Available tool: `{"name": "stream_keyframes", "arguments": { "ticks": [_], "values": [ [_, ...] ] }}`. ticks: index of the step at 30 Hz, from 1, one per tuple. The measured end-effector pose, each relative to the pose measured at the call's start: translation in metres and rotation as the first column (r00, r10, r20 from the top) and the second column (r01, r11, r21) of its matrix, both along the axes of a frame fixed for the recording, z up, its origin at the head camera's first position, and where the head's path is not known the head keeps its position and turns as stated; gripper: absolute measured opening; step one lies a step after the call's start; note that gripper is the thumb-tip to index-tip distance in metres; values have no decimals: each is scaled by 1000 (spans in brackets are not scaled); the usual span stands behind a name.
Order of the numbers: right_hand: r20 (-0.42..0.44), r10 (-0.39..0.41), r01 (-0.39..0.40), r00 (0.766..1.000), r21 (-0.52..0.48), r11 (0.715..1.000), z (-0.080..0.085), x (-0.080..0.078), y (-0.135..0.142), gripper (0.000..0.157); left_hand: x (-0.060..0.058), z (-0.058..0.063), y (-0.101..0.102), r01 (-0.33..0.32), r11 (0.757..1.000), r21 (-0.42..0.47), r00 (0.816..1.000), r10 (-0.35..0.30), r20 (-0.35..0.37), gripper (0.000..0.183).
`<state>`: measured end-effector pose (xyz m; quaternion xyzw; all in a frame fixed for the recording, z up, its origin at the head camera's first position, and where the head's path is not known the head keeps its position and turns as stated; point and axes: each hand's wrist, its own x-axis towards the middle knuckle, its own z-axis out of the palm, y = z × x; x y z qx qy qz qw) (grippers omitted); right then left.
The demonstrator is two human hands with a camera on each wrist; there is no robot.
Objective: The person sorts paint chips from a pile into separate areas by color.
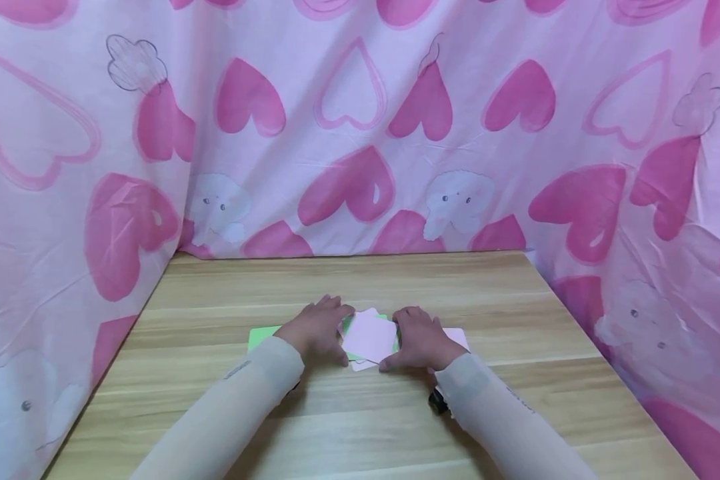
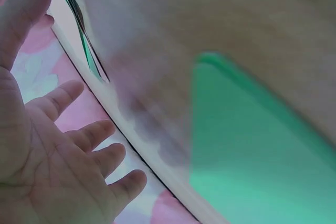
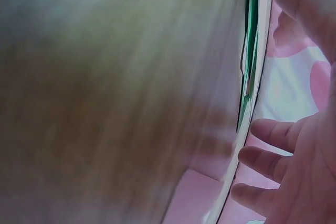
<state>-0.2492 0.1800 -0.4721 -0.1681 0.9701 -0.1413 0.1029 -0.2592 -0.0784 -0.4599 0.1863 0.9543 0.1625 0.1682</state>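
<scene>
A loose pile of square pink and green cards [image 1: 369, 339] lies mid-table, its corners fanned out at different angles, a pink one on top. At its left side is my left hand [image 1: 315, 330], fingers and thumb spread apart. My right hand [image 1: 421, 340] faces it from the right side in the same spread shape. Whether the fingertips touch the card edges I cannot tell. Partly behind my left hand lies a green card [image 2: 257, 145]; a pink card [image 3: 194, 200] lies partly behind the right one. Both wrist views show the pile edge-on as thin layers with gaps.
The wood-grain table [image 1: 360, 427] reaches back to a pink heart-patterned cloth [image 1: 348, 180], which hangs along the back and both sides. A small black object [image 1: 437, 402] shows at the right wrist.
</scene>
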Motion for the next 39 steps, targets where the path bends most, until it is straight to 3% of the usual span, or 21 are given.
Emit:
{"name": "stream_keyframes", "arguments": {
  "ticks": [8, 14, 28, 33, 39],
  "values": [
    [37, -2, 2, 999, 17, 1000, 4, 3, -7, 103, -4, 9, 12, 4, 998, -59, 1000, -3, 28, 103],
    [22, -2, 1, 1000, 26, 1000, -1, 1, -8, 97, -6, 9, 13, -8, 998, -64, 999, 10, 34, 101],
    [33, 6, -6, 999, 2, 1000, 7, 2, 1, 107, -10, 5, 17, 52, 998, -26, 997, -53, -55, 98],
    [29, 10, -11, 1000, 11, 1000, 13, 1, 13, 103, -6, 8, 31, 62, 998, -4, 993, -62, -97, 94],
    [62, 15, -16, 998, 28, 999, 23, 2, 35, 105, 5, 13, 55, 53, 998, -42, 988, -58, -145, 104]
  ]
}}
